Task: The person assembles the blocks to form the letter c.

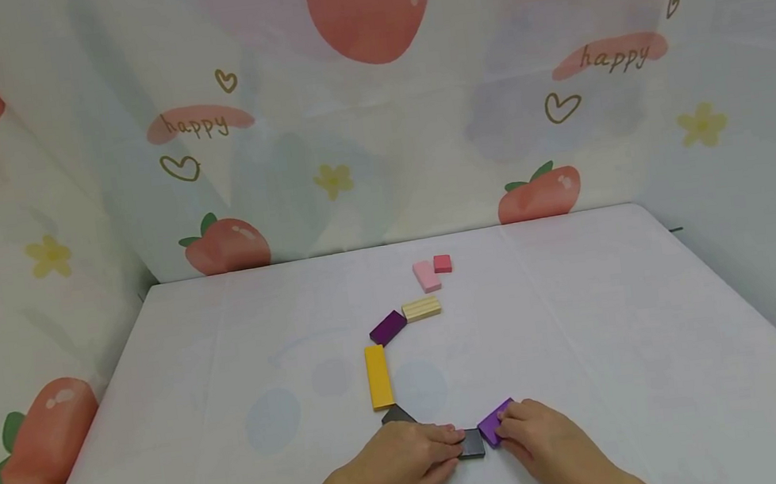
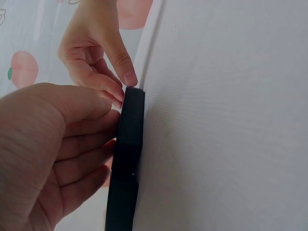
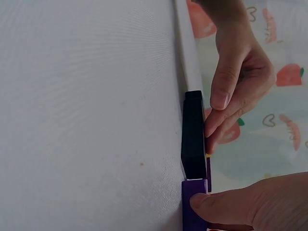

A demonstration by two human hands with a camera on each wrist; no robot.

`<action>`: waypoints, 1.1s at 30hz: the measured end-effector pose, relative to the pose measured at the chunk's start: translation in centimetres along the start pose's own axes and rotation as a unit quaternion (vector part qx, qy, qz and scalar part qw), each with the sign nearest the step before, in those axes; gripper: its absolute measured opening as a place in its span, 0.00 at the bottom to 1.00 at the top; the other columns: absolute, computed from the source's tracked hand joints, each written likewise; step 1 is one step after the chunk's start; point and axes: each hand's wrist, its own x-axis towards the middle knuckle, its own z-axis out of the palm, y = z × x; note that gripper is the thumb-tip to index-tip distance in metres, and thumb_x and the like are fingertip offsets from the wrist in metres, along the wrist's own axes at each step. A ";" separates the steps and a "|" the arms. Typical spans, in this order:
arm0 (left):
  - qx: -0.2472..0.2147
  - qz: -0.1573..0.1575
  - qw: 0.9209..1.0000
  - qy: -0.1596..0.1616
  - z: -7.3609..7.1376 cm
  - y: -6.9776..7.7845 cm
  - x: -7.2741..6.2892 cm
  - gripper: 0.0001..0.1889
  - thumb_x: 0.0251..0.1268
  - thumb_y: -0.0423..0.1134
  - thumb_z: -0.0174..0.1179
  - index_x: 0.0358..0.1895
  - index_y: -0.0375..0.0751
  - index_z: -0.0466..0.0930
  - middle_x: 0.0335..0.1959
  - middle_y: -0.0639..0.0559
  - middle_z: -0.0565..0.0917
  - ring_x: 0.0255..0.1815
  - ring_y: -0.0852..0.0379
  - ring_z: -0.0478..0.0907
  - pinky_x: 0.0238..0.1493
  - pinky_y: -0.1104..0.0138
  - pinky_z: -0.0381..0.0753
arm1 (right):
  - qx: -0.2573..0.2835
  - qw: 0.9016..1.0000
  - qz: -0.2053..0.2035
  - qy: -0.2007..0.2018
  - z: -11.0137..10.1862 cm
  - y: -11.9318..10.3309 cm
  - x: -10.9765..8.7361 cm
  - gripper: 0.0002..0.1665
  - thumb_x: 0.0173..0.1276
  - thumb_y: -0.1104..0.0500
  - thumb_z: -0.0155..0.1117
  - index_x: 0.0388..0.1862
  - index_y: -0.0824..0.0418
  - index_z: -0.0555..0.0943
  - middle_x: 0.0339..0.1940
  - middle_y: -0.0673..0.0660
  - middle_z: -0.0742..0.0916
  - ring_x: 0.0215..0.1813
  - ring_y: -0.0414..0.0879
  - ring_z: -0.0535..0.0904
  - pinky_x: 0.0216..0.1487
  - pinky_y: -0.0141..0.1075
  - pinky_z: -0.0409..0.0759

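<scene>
Fruit-and-heart-printed cloth [image 1: 405, 136] hangs behind and beside a white, faintly blue-spotted table [image 1: 585, 331]. On its near part, the right hand [image 1: 558, 446] pinches a purple block [image 1: 490, 427]; the left hand [image 1: 409, 459] rests loosely straight fingers against a black block [image 1: 472, 444] just beside it.

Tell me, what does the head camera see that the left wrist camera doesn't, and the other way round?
Only the head view shows the pink block, small red block, pale ridged block, dark purple block and bright purple block.

Only the left wrist view shows the join between the two dark blocks; the left hand covers that spot in the head view.

Both show parts of those dark blocks, the left hand, the right hand, the white table and the fruit-print backdrop.
</scene>
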 end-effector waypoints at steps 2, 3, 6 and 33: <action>0.000 0.000 1.000 0.000 0.0 0.0 0.0 0.12 0.65 0.41 0.55 0.48 0.45 0.83 0.48 0.59 0.81 0.52 0.70 0.73 0.49 0.80 0.69 | 0.000 1.000 -0.002 0.004 0.0 0.0 0.0 0.12 0.41 0.66 0.75 0.24 0.56 0.80 0.27 0.43 0.77 0.29 0.37 0.70 0.31 0.26 0.71; 0.000 0.000 1.000 0.001 0.0 0.0 0.0 0.12 0.65 0.41 0.55 0.47 0.45 0.83 0.48 0.59 0.81 0.52 0.70 0.73 0.49 0.80 0.69 | 0.001 1.000 -0.002 0.006 0.1 0.0 0.0 0.13 0.41 0.67 0.75 0.24 0.56 0.80 0.27 0.43 0.77 0.29 0.37 0.70 0.31 0.26 0.71; 0.004 0.001 1.000 0.003 0.0 0.0 0.0 0.12 0.65 0.41 0.55 0.47 0.45 0.84 0.48 0.59 0.81 0.52 0.70 0.73 0.49 0.80 0.69 | 0.000 1.000 -0.005 0.008 0.1 -0.1 0.0 0.13 0.40 0.67 0.75 0.24 0.56 0.80 0.27 0.43 0.77 0.29 0.37 0.70 0.32 0.26 0.71; 0.001 0.005 1.000 0.013 0.3 -0.2 -0.1 0.13 0.65 0.41 0.55 0.48 0.44 0.83 0.48 0.59 0.81 0.52 0.70 0.73 0.49 0.80 0.70 | -0.005 1.000 -0.001 0.031 0.4 -0.4 -0.1 0.13 0.38 0.68 0.75 0.23 0.57 0.81 0.27 0.44 0.77 0.29 0.38 0.71 0.32 0.26 0.70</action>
